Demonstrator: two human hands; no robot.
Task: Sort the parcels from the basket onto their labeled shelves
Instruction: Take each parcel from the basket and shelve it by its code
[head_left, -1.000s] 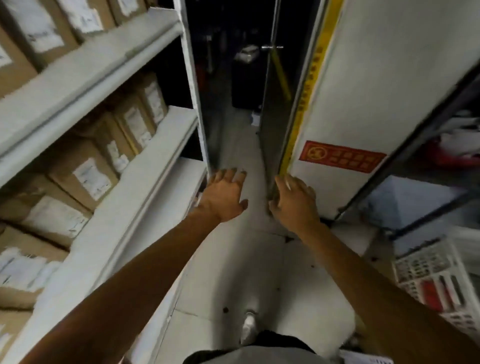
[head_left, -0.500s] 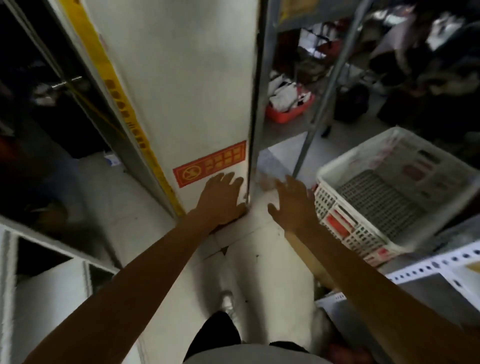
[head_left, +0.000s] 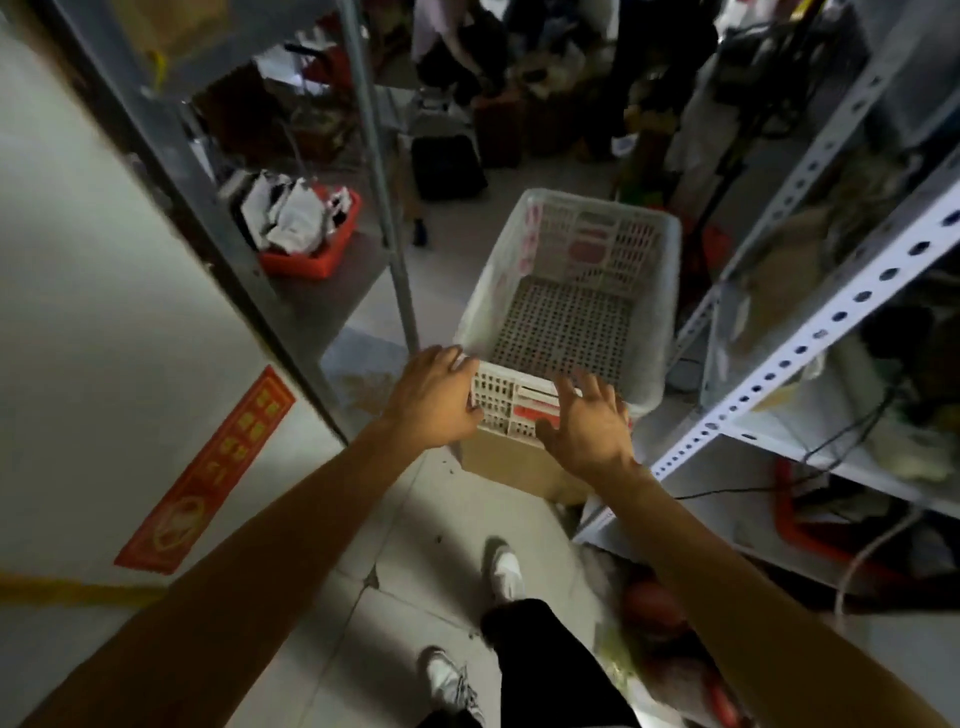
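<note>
Pretty tight aisle here. The white perforated plastic basket (head_left: 566, 317) sits on top of a brown cardboard box (head_left: 511, 465) on the pale tiled floor (head_left: 374, 561), squeezed between the grey metal shelf upright (head_left: 379, 182) on the left and the white slotted-angle steel rack (head_left: 810, 343) on the right. Its right rim runs just beside that rack's post, so hardly any gap there. The basket's mesh bottom shows bare; no parcels visible in it. The only real walking room is the strip of floor under the person's white sneakers (head_left: 506, 566), with a white panel carrying a red sticker (head_left: 208, 467) boxing in the left side. A red plastic tray of crumpled white bags (head_left: 311, 228) sits on the left shelf.

Both arms are stretched forward and down. The left hand (head_left: 434, 397) is at the basket's near left corner, fingers curling at the rim, though I can't tell if it's actually gripping. The right hand (head_left: 589, 423) hangs spread and relaxed over the near wall, holding nothing.
</note>
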